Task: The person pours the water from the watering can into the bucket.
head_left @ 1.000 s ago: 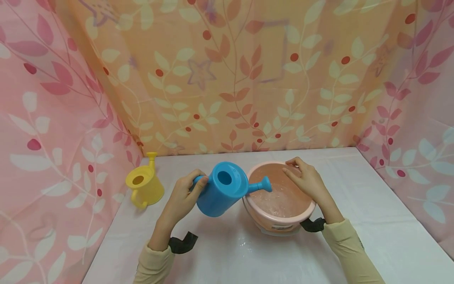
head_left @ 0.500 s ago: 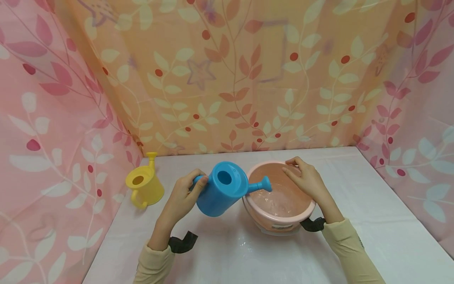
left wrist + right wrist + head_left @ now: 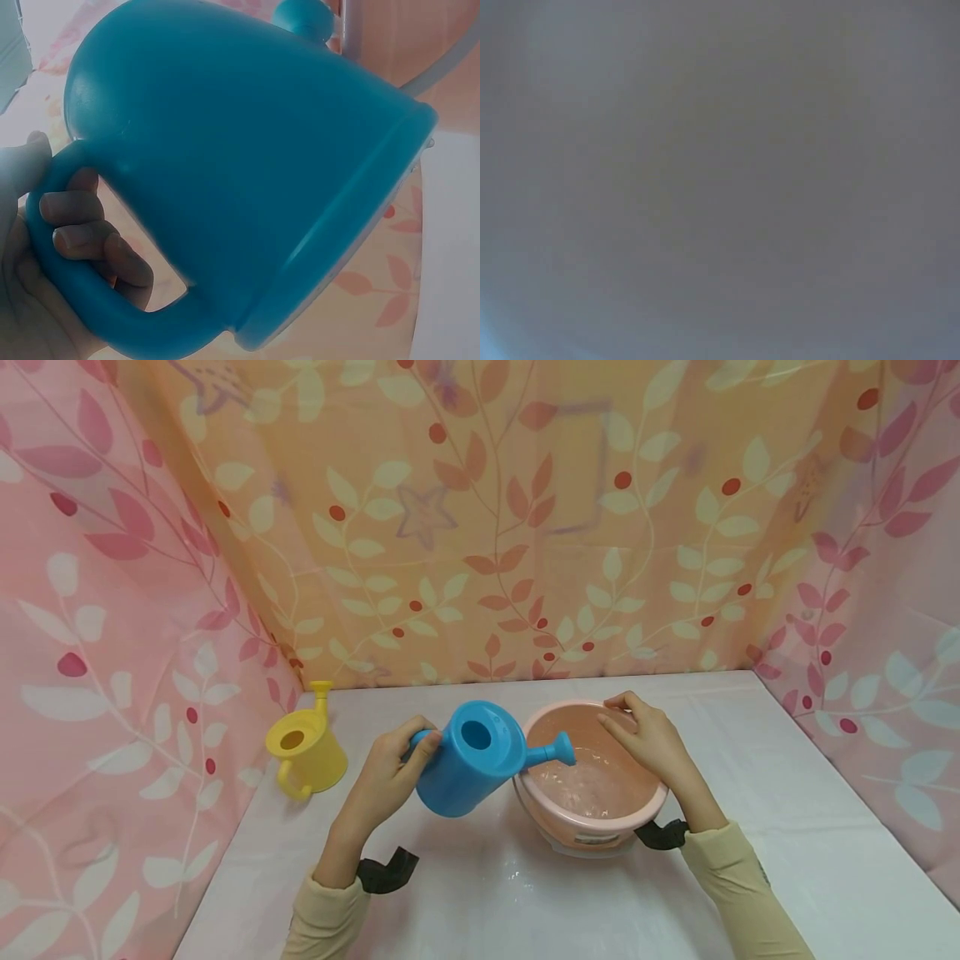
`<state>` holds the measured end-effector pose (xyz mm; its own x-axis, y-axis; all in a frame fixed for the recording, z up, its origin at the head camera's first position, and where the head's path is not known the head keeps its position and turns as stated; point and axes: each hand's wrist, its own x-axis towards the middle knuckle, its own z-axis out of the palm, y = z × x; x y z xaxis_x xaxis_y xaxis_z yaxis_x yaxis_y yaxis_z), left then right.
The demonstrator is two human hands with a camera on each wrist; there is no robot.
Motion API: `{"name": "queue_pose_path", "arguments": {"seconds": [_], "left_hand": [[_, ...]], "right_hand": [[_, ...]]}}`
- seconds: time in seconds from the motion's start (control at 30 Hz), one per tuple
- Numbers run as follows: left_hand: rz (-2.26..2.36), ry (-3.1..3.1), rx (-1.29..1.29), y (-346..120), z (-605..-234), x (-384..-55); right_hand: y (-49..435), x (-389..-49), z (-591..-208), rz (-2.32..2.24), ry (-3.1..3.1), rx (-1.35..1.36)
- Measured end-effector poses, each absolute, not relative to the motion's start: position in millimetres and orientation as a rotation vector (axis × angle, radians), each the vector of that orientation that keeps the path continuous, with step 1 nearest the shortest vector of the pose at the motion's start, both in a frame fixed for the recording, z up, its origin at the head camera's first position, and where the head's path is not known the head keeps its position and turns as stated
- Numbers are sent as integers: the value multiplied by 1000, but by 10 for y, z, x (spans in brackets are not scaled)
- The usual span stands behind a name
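Note:
My left hand (image 3: 393,772) grips the handle of a blue watering can (image 3: 468,768), held tilted above the table with its spout out over a pink basin (image 3: 592,823). In the left wrist view the fingers (image 3: 75,206) curl round the can's handle (image 3: 82,300). Water lies in the basin, its surface rippled; whether a stream falls from the spout is too small to tell. At the basin's far right rim, my right hand (image 3: 651,739) holds the edge, thumb on the inner side. The right wrist view is a grey blur.
A yellow watering can (image 3: 309,756) stands upright at the table's left side. Water drops (image 3: 517,877) lie on the white table (image 3: 585,910) in front of the basin. Patterned curtains (image 3: 495,527) close off the back and both sides.
Both hands and the blue watering can stay nearly still. Only the ripples on the water in the basin differ.

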<state>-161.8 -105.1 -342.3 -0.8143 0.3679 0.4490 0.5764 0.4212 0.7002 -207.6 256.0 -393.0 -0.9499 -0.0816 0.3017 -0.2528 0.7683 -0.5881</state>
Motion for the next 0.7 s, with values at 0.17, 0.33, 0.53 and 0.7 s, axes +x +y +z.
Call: {"name": "queue_pose_path", "arguments": {"seconds": [0.17, 0.33, 0.53, 0.7], "left_hand": [[-1341, -2457, -828, -1054, -3431, -1625], [-1343, -2460, -828, -1053, -3426, -1628], [-1325, -2468, -819, -1045, -3405, -1632], [-1312, -2480, -830, -1043, -3394, -1632]], "right_hand": [[2561, -2073, -3927, 953, -2712, 256], [2561, -2076, -3925, 960, -2698, 268], [2558, -2074, -3926, 958, -2698, 266], [2554, -2070, -3922, 958, -2700, 262]]}}
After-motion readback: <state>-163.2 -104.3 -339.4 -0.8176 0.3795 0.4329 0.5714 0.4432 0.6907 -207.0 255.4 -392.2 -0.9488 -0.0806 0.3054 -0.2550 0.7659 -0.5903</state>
